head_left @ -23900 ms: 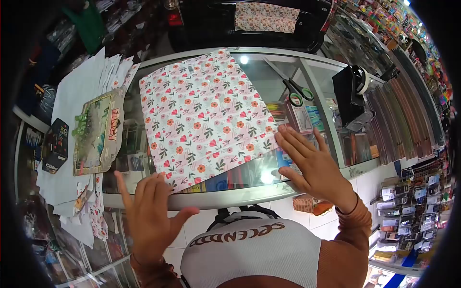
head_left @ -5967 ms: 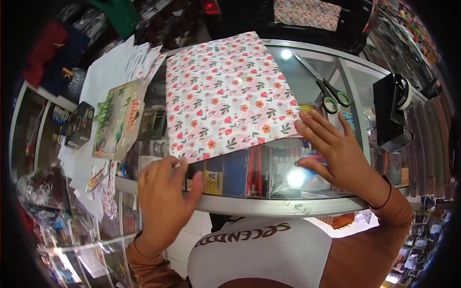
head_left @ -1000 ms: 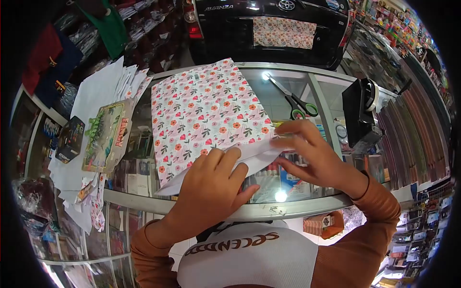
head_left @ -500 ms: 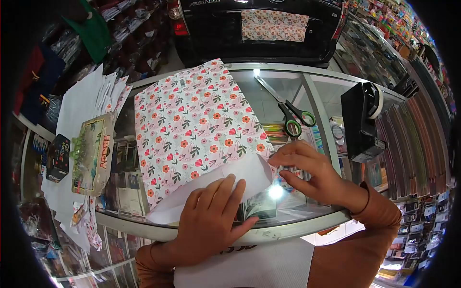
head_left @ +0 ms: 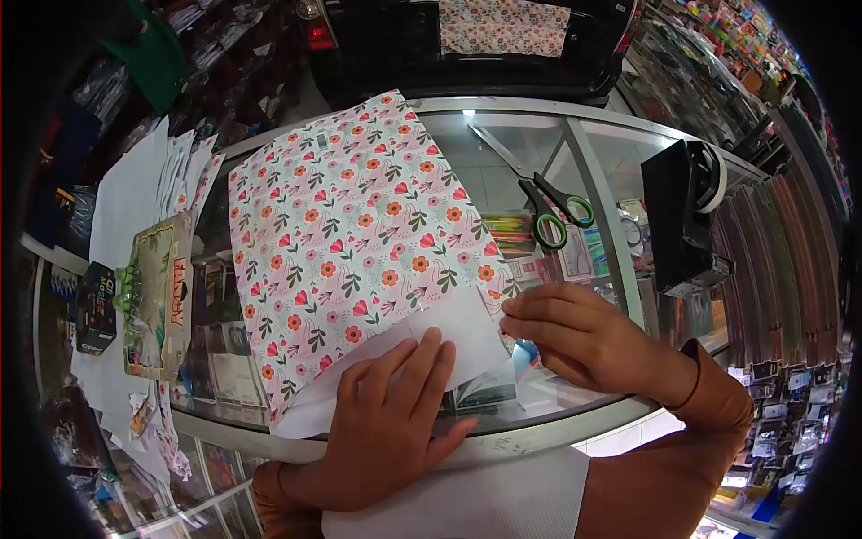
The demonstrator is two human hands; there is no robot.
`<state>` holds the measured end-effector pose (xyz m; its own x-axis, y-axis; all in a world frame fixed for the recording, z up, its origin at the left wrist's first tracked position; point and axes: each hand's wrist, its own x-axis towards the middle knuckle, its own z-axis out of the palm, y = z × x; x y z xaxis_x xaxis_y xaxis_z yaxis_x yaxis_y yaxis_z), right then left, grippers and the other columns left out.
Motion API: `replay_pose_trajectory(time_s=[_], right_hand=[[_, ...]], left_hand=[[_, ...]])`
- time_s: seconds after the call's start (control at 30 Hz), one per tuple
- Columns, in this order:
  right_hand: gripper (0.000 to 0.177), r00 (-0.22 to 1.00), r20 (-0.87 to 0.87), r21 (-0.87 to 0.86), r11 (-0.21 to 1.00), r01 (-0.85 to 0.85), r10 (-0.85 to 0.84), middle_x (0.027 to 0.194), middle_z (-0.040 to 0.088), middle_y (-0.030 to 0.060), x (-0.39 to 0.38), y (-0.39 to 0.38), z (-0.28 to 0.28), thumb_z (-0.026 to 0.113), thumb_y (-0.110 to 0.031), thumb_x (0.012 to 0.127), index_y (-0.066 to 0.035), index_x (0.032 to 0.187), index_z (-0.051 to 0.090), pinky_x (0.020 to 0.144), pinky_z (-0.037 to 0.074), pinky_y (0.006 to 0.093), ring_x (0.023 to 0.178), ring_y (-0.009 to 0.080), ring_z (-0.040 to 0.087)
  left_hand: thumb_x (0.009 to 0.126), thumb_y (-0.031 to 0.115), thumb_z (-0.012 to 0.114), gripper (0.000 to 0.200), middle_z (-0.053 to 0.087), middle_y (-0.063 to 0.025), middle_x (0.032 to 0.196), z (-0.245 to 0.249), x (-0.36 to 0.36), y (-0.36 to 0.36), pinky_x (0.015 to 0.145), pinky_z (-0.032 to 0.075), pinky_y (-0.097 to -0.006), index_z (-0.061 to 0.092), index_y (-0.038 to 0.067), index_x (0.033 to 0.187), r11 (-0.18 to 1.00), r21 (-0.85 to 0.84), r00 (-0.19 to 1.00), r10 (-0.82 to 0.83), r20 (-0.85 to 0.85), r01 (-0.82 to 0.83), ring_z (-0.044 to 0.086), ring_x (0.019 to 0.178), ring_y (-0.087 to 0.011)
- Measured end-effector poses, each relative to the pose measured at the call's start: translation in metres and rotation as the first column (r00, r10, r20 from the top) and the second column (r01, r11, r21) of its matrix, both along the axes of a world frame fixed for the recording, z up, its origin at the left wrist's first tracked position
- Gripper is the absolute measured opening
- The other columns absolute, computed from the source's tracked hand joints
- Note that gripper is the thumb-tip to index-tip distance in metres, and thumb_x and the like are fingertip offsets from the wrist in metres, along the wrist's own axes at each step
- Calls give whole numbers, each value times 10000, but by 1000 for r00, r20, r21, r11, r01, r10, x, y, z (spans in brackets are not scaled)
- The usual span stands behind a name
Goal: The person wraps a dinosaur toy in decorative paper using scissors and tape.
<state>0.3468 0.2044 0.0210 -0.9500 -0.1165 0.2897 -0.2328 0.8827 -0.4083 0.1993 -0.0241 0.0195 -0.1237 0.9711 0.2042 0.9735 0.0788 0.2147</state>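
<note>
**Floral wrapping paper under my hands**

Head view: the floral wrapping paper [head_left: 359,234] lies before me, its near edge folded back white. My left hand [head_left: 386,422] rests flat, fingers extended, on this flap [head_left: 471,337]; my right hand [head_left: 588,337] curls at the right corner — pinching or not, I cannot tell. A sideways tug could crease it crookedly. Beneath: a glass display counter [head_left: 595,180] with scissors [head_left: 537,199], tape dispenser [head_left: 673,216] — beyond, a black car [head_left: 377,49].

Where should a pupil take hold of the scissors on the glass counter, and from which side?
Best by the looped handles, coming from the person's side: the scissors lie with both loops toward the person and the blades pointing away. The right hand is nearer, so it would probably suit.
</note>
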Motion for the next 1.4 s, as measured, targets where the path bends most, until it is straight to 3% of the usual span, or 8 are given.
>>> replay_pose_trajectory(time_s=[0.4,0.53,0.67,0.83,1.07,1.2,1.33,1.4], right_hand=[[436,1000,-10,298,954,29,-27,1218,592,121,6,-16,10,689,-177,820,-24,1221,612,877,416,398,1102,248,575],[405,1000,-21,318,948,15,-9,1199,589,119,3,-15,6,661,-233,861,-53,1221,623,874,410,403,1069,234,572],[283,988,-101,359,931,-69,113,1147,595,81,-16,-19,15,664,-242,868,-51,1078,653,871,410,413,1004,223,569],[153,966,-69,239,945,-226,248,927,572,94,-61,-21,14,620,-165,902,-23,949,591,702,515,370,850,260,625],[174,910,125,-39,919,-393,395,975,587,122,-100,-31,17,594,-162,934,-41,1059,576,745,533,407,868,300,641],[261,864,302,-314,898,-308,402,977,536,92,-96,-15,28,640,-86,900,-53,1141,544,754,530,336,870,223,609],[342,908,154,-356,879,-317,390,985,502,64,-95,-8,16,691,-38,861,-73,1162,532,759,527,302,902,153,578],[289,914,158,-357,885,-300,373,1015,516,58,-94,-9,15,711,-33,840,-55,1090,568,758,525,293,903,150,588]], left_hand=[[848,327,700,472,585,-128,1256,21,-4,-26,926,427,-429,628,60,1231,992,111,998,58,2,-58,555,1131,-266],[831,177,698,334,608,-129,1152,1,-7,-74,942,429,-417,669,53,1140,711,481,849,504,159,-513,578,1077,-306],[852,152,677,365,635,-159,1148,-19,-17,-93,978,411,-425,644,24,1193,643,429,773,533,345,-634,581,1085,-320],[886,157,663,476,665,-165,1168,-36,-18,-101,975,412,-409,560,-29,1311,714,386,811,497,308,-584,616,1073,-301],[844,182,703,564,676,-141,1141,-36,-23,-101,903,433,-401,525,-22,1339,747,422,855,488,176,-513,636,1015,-292],[836,175,704,575,652,-160,1157,-39,-18,-101,908,429,-407,516,-16,1344,708,399,812,515,273,-583,617,1035,-313],[845,160,685,562,603,-189,1215,-34,-16,-101,950,416,-436,507,-15,1349,705,372,795,501,341,-604,578,1105,-340],[862,136,652,474,585,-178,1240,-18,-18,-89,1009,387,-461,553,5,1306,714,472,853,472,222,-518,542,1176,-326]])
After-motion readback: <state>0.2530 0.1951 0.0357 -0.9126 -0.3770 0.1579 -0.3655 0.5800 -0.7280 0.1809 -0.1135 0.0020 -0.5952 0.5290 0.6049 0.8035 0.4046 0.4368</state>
